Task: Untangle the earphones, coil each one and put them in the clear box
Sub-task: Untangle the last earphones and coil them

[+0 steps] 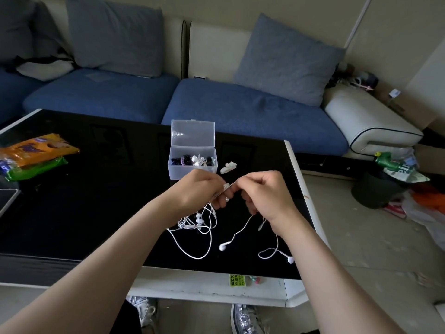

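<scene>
White earphones (199, 227) hang in a tangle from both hands over the black table (96, 201). My left hand (199, 189) holds a bunch of white cord wound round its fingers. My right hand (265, 194) pinches the cord just beside the left fingers. Loose loops and two earbuds (223, 247) lie on the table below, one more bud (290, 259) near the front edge. The clear box (192, 162) stands open behind the hands, lid up, with coiled black and white earphones inside.
A small white object (228, 167) lies right of the box. Orange and green snack packets (36, 153) sit at the table's left. A blue sofa (240, 112) runs behind the table. Bags and clutter (397, 179) cover the floor at right.
</scene>
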